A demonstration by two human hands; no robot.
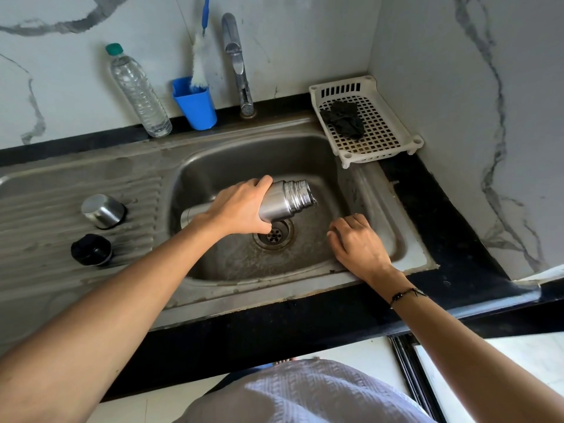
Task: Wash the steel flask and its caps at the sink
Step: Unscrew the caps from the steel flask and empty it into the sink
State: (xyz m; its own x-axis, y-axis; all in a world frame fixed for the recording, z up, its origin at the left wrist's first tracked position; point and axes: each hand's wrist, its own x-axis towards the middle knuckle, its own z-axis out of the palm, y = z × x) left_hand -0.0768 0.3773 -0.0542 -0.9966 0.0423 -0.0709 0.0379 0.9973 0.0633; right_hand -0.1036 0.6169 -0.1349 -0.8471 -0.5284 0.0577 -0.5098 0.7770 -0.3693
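My left hand (241, 209) grips the steel flask (287, 199) around its body and holds it tipped over the sink basin (213, 166), with the open threaded mouth pointing right and slightly down above the drain (273, 235). My right hand (357, 242) rests inside the basin's right side with fingers loosely curled, holding nothing. On the ribbed drainboard (45, 190) to the left stand a steel cup cap (103, 210) and, nearer to me, a black stopper cap (91, 249).
A tap (236, 56) rises behind the basin. Against the back wall stand a clear plastic bottle (137, 90) and a blue cup (195, 102) with a bottle brush (200, 68). A white perforated rack (381, 129) with a dark cloth (345, 119) sits at the right corner.
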